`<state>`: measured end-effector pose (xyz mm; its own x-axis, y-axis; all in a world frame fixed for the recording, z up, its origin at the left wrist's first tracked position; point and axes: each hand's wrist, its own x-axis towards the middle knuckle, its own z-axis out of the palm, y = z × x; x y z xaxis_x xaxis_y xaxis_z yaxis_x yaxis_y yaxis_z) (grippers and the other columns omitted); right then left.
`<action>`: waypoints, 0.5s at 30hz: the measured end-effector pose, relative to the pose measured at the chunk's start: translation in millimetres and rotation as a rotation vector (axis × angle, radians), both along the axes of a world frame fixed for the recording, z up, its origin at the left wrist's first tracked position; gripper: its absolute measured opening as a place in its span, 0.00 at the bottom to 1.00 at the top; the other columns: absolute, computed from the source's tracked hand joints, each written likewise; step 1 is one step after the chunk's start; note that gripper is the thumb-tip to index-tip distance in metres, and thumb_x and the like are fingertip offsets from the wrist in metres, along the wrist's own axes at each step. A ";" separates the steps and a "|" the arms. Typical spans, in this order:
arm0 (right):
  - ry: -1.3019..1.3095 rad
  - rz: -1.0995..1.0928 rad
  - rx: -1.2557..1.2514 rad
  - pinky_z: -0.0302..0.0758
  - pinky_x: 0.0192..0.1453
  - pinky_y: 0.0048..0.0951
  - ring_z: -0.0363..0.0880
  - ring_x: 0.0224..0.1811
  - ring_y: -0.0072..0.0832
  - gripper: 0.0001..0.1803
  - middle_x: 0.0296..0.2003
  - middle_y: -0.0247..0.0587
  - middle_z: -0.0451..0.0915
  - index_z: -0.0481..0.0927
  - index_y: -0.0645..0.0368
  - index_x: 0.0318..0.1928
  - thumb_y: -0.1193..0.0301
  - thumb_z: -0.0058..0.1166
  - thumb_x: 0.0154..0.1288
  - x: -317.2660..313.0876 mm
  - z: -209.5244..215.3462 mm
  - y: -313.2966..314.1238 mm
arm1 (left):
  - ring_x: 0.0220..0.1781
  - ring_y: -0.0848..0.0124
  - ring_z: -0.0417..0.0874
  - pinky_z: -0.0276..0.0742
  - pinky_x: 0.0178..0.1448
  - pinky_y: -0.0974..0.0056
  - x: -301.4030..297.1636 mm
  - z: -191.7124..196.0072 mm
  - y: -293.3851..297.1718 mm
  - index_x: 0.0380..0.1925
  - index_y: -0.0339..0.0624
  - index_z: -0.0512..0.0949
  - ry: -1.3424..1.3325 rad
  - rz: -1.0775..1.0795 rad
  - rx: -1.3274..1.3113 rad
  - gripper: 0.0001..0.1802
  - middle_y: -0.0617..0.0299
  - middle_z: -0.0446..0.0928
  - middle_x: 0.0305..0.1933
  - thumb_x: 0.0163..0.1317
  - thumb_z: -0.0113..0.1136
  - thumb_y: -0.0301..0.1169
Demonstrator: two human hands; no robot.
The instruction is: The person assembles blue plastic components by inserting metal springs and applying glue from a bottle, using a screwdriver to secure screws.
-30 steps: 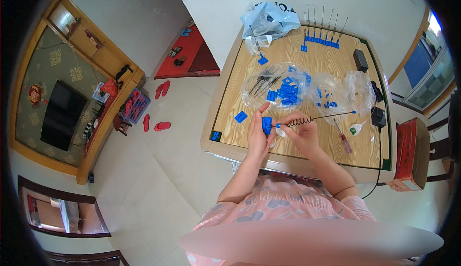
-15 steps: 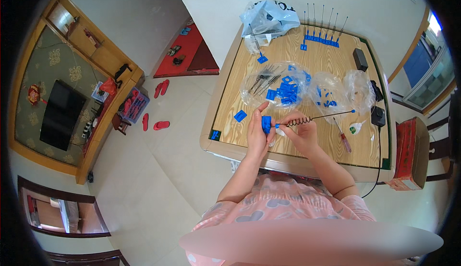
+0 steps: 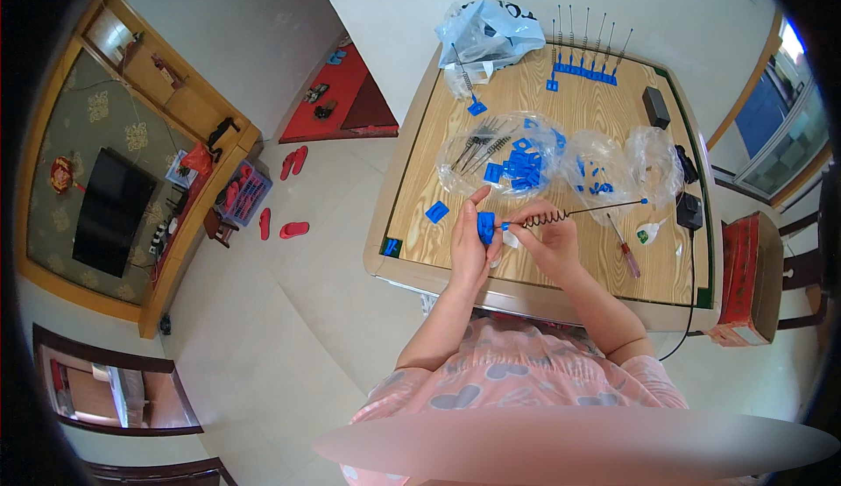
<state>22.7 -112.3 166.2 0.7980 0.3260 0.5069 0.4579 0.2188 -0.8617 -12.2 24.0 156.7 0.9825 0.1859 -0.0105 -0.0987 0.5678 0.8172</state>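
Near the front of the table, my left hand (image 3: 471, 245) is closed around a blue plastic base (image 3: 485, 228). A dark coiled spring (image 3: 545, 219) runs rightward from the base, drawn out into a straight rod with a blue tip. The fingers of my right hand (image 3: 552, 239) pinch the spring's left end close to the base. Fingers hide part of the joint between them. Beyond my hands lies a clear plastic bag (image 3: 455, 155) with loose springs and several blue bases (image 3: 524, 170). One blue square piece (image 3: 436, 212) rests left of my left hand.
Finished-looking spring stands (image 3: 585, 72) line the table's back right, with another (image 3: 477, 107) at the back left. A light blue plastic bag (image 3: 491, 35) is behind. To the right are a bag of small blue parts (image 3: 600, 175), a screwdriver (image 3: 627, 254), and black boxes (image 3: 655, 107).
Both hands hold nearly the same pose, with the base and spring still between them. My right fingers have shifted very slightly at the spring's end.
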 end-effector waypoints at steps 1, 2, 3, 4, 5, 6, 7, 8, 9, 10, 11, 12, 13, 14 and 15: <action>0.000 0.000 0.000 0.71 0.45 0.24 0.76 0.39 0.22 0.10 0.36 0.35 0.80 0.78 0.62 0.37 0.83 0.58 0.54 -0.2 0.4 0.1 | 0.11 0.81 0.58 0.53 0.14 0.75 0.0 0.5 0.1 0.62 0.42 0.62 0.009 0.000 -0.002 0.25 0.64 0.72 0.26 0.74 0.32 0.46; -0.007 -0.001 -0.008 0.71 0.45 0.24 0.76 0.39 0.22 0.10 0.36 0.35 0.80 0.78 0.61 0.37 0.83 0.58 0.54 -0.8 1.1 0.0 | 0.11 0.81 0.58 0.53 0.14 0.75 -0.1 1.2 0.0 0.62 0.42 0.62 0.017 0.000 -0.005 0.25 0.64 0.72 0.26 0.74 0.31 0.46; -0.014 -0.002 -0.016 0.71 0.45 0.24 0.76 0.39 0.22 0.10 0.36 0.35 0.80 0.78 0.61 0.37 0.83 0.58 0.54 -1.1 1.4 0.0 | 0.11 0.81 0.58 0.53 0.14 0.75 -0.4 2.3 -0.3 0.62 0.42 0.62 0.017 0.000 -0.005 0.25 0.64 0.72 0.26 0.74 0.31 0.46; -0.015 -0.001 -0.016 0.71 0.45 0.24 0.76 0.39 0.22 0.10 0.36 0.35 0.80 0.78 0.61 0.37 0.83 0.58 0.54 -1.1 1.0 -0.3 | 0.11 0.81 0.58 0.53 0.14 0.75 -0.8 4.3 -0.9 0.62 0.42 0.62 0.026 0.006 0.007 0.25 0.65 0.72 0.26 0.74 0.31 0.46; -0.038 0.005 -0.001 0.71 0.45 0.24 0.76 0.39 0.22 0.10 0.36 0.35 0.80 0.78 0.61 0.37 0.83 0.58 0.54 -0.8 0.3 -0.9 | 0.11 0.81 0.58 0.53 0.14 0.75 -0.9 5.3 -1.2 0.62 0.42 0.62 0.035 0.011 0.018 0.25 0.65 0.72 0.26 0.74 0.32 0.45; -0.061 0.012 0.014 0.71 0.45 0.24 0.76 0.39 0.22 0.10 0.36 0.35 0.80 0.78 0.61 0.37 0.83 0.58 0.54 -0.5 -0.1 -1.3 | 0.11 0.81 0.58 0.53 0.14 0.75 -0.5 5.0 -1.3 0.62 0.42 0.62 0.035 0.011 0.018 0.25 0.65 0.72 0.26 0.74 0.32 0.45; -0.061 0.012 0.014 0.71 0.45 0.24 0.76 0.39 0.22 0.10 0.36 0.35 0.80 0.78 0.61 0.37 0.83 0.58 0.54 -0.7 0.3 -1.4 | 0.11 0.81 0.58 0.53 0.14 0.75 -0.5 4.1 -1.4 0.61 0.42 0.62 0.028 0.014 0.014 0.25 0.65 0.72 0.26 0.74 0.32 0.45; -0.028 0.005 -0.001 0.71 0.45 0.24 0.76 0.39 0.22 0.10 0.36 0.35 0.80 0.78 0.61 0.37 0.83 0.58 0.54 -0.9 1.1 -1.6 | 0.11 0.81 0.58 0.53 0.14 0.75 -0.6 3.2 -1.3 0.61 0.42 0.62 0.021 0.016 0.009 0.24 0.65 0.71 0.25 0.74 0.32 0.45; 0.005 -0.001 -0.016 0.71 0.45 0.24 0.77 0.40 0.22 0.10 0.36 0.35 0.80 0.78 0.61 0.37 0.83 0.58 0.54 -1.0 1.9 -1.9 | 0.11 0.81 0.58 0.53 0.14 0.75 -0.7 2.5 -1.1 0.61 0.42 0.62 0.021 0.016 0.009 0.24 0.65 0.71 0.25 0.74 0.32 0.45; 0.005 -0.002 -0.016 0.71 0.45 0.24 0.77 0.40 0.22 0.10 0.36 0.35 0.80 0.78 0.61 0.37 0.83 0.58 0.54 -1.2 3.0 -1.5 | 0.11 0.82 0.58 0.53 0.14 0.75 -0.5 2.0 -0.9 0.61 0.42 0.62 0.014 0.011 0.010 0.24 0.65 0.71 0.25 0.74 0.32 0.45; -0.004 0.002 -0.006 0.71 0.45 0.24 0.77 0.39 0.22 0.10 0.36 0.35 0.80 0.78 0.61 0.37 0.83 0.58 0.54 -1.5 4.3 -0.4 | 0.11 0.82 0.58 0.53 0.14 0.75 -0.5 1.7 -0.7 0.61 0.42 0.62 0.007 0.007 0.011 0.24 0.65 0.71 0.25 0.74 0.32 0.45; -0.014 0.007 0.003 0.71 0.45 0.24 0.77 0.39 0.22 0.09 0.35 0.35 0.80 0.78 0.61 0.37 0.83 0.58 0.54 -1.8 4.9 0.2 | 0.11 0.82 0.58 0.53 0.14 0.75 -0.6 1.5 -0.5 0.61 0.42 0.62 0.007 0.006 0.011 0.24 0.65 0.71 0.25 0.74 0.32 0.45; -0.014 0.007 0.003 0.71 0.45 0.24 0.77 0.39 0.22 0.09 0.35 0.35 0.80 0.78 0.61 0.37 0.83 0.58 0.54 -1.6 4.2 0.0 | 0.11 0.82 0.58 0.53 0.14 0.75 -0.5 1.3 -0.3 0.61 0.42 0.62 0.004 0.002 0.012 0.25 0.65 0.71 0.25 0.74 0.32 0.45; -0.031 0.001 -0.006 0.72 0.45 0.24 0.77 0.39 0.23 0.09 0.35 0.35 0.80 0.78 0.61 0.37 0.83 0.58 0.54 -1.4 2.8 -0.4 | 0.11 0.82 0.58 0.53 0.14 0.75 -0.4 1.5 -0.3 0.62 0.42 0.62 0.000 -0.003 0.013 0.25 0.65 0.71 0.25 0.74 0.32 0.45; -0.048 -0.005 -0.014 0.72 0.44 0.24 0.77 0.39 0.23 0.09 0.35 0.35 0.80 0.77 0.62 0.37 0.83 0.58 0.54 -1.3 1.9 -0.9 | 0.11 0.82 0.58 0.53 0.14 0.75 -0.6 2.0 -0.5 0.62 0.42 0.62 0.000 -0.003 0.013 0.25 0.65 0.71 0.25 0.74 0.32 0.45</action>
<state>21.4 -113.2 168.1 0.7742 0.3296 0.5404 0.5002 0.2047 -0.8414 -12.7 23.5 158.7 0.9830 0.1835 -0.0082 -0.0972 0.5572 0.8247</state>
